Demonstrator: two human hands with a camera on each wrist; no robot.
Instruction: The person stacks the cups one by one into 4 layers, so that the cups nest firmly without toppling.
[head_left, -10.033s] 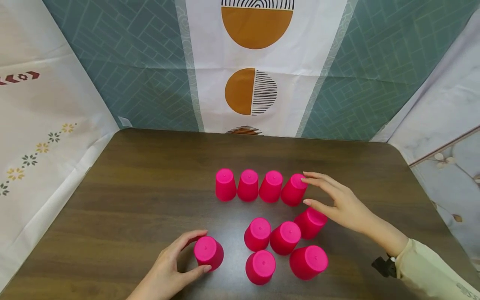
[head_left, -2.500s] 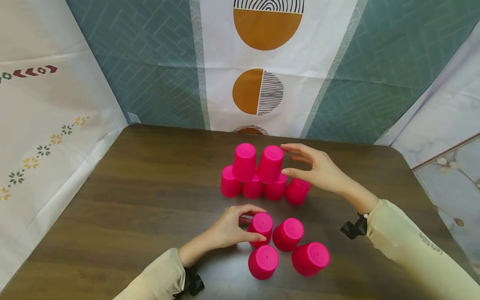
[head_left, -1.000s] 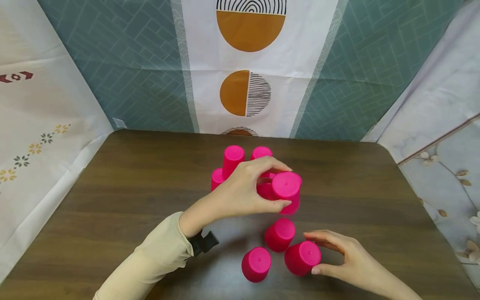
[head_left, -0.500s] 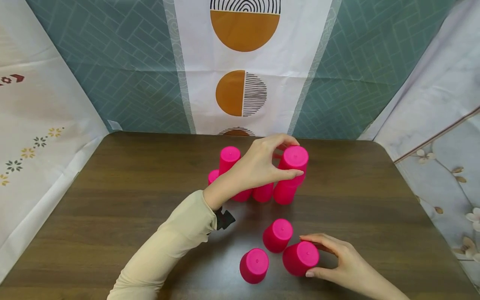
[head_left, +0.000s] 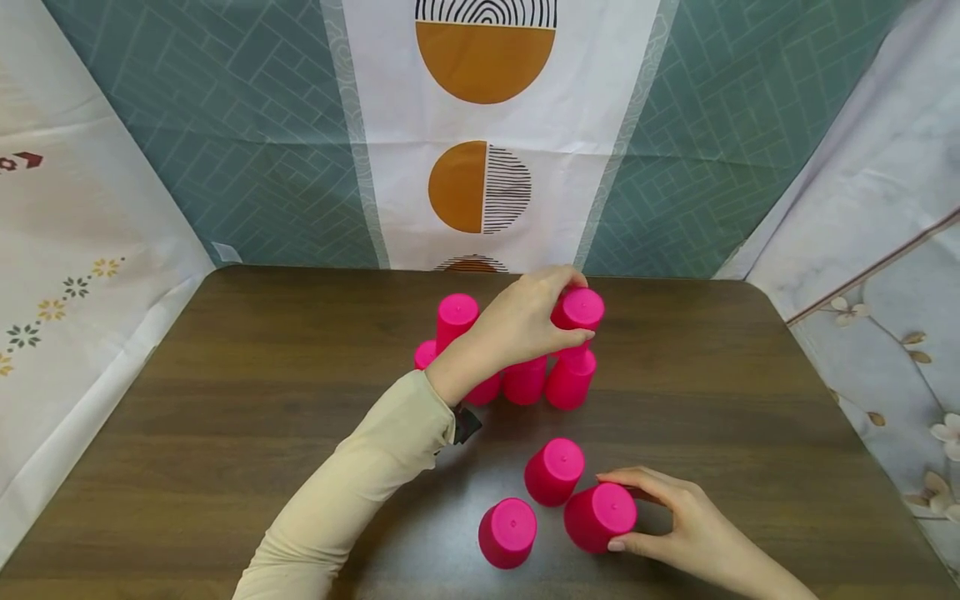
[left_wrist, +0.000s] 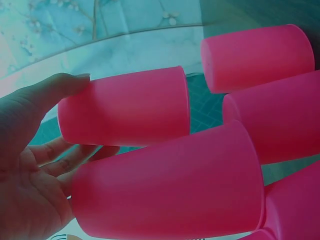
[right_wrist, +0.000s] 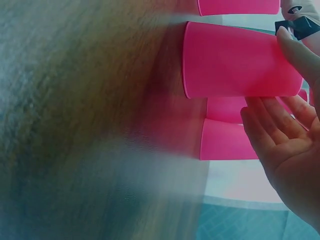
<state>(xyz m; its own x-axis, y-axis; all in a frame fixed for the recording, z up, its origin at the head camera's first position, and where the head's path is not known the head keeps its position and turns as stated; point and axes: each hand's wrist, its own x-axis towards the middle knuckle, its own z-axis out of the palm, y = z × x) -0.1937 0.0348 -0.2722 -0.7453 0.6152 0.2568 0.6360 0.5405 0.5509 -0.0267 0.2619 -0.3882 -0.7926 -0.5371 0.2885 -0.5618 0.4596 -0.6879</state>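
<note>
My left hand (head_left: 517,321) pinches an upside-down pink cup (head_left: 581,310) between thumb and fingers, just over the right end of the back row. In the left wrist view the held cup (left_wrist: 125,107) lies beside another upper cup (left_wrist: 170,185), with lower-row cups (left_wrist: 260,57) beyond their rims. The row's right-end cup (head_left: 572,382) shows below the held one; the left upper cup (head_left: 456,318) stands on the row. My forearm and hand hide part of the stack. My right hand (head_left: 678,529) holds a nearer cup (head_left: 600,517) by its sides, upside down on the table.
Two more upside-down pink cups, one (head_left: 555,472) behind and one (head_left: 508,533) to the left, stand near the right hand's cup. The brown wooden table (head_left: 262,417) ends at a back edge against a patterned cloth (head_left: 630,192). Light cloths hang at both sides.
The left hand has carried its cup from the near group back over the row, lately shifting it slightly left and down. The right hand came from the stack to a near cup and stays there.
</note>
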